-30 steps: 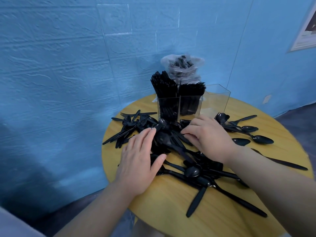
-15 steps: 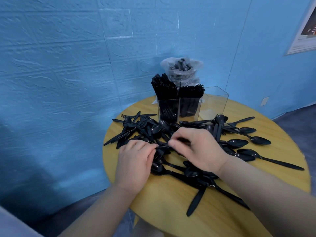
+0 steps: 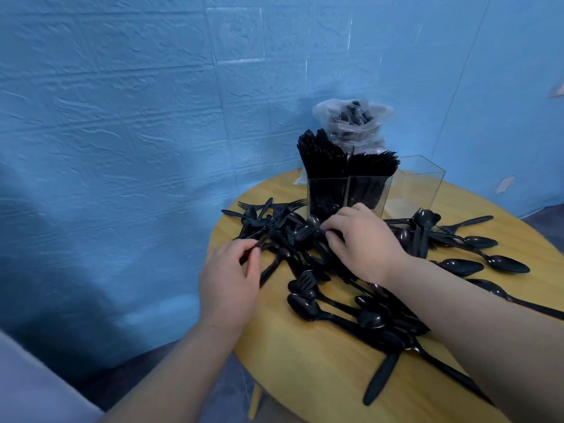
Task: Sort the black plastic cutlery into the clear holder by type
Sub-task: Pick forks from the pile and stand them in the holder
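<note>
Your round wooden counter [image 3: 305,377] stands against a blue textured wall [image 3: 122,117], and a loose heap of black plastic cutlery [image 3: 308,257] covers its middle. At the left edge of the heap your left hand [image 3: 229,279] has its fingers [image 3: 251,264] curled, pinching a thin black handle [image 3: 265,239] whose type you cannot tell in the tangle. Forks [image 3: 274,207] lie just beyond it. Your right hand [image 3: 363,239] rests on the heap's far part, fingers bent down among the pieces near a spoon [image 3: 312,222]; whether they grip anything is hidden. Directly behind stands the clear holder [image 3: 409,184]: its left and middle compartments are packed with upright cutlery. A plastic bag [image 3: 351,120] of more pieces stands behind it. Spoons [image 3: 506,264] lie scattered to the right.
</note>
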